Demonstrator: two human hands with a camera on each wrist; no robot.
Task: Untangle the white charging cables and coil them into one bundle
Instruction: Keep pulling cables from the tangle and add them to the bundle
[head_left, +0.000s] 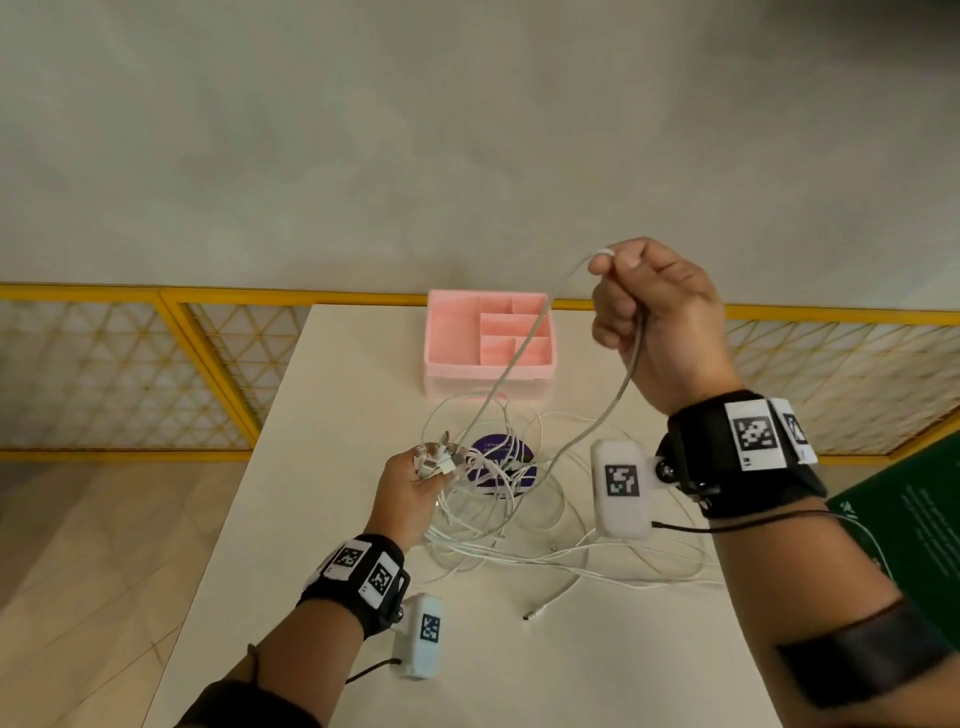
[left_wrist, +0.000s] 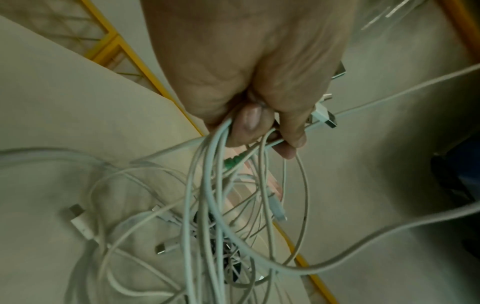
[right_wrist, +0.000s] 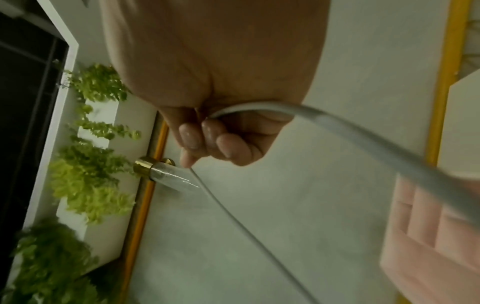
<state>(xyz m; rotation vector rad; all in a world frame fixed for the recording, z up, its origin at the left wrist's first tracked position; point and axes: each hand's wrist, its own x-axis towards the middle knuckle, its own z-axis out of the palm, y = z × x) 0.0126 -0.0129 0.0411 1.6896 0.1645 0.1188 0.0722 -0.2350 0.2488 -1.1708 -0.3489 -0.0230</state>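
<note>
The left hand (head_left: 410, 486) is clutching bunched white cables (head_left: 493, 499) over the table (head_left: 322, 415); the right hand (head_left: 660, 317) is gripping 1 raised cable (head_left: 524, 358).

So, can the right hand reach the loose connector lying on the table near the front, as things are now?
Probably not at once: the right hand is raised and grips a white cable. The loose connector lies uncovered on the table, so the path looks free once the hand lets go.
</note>
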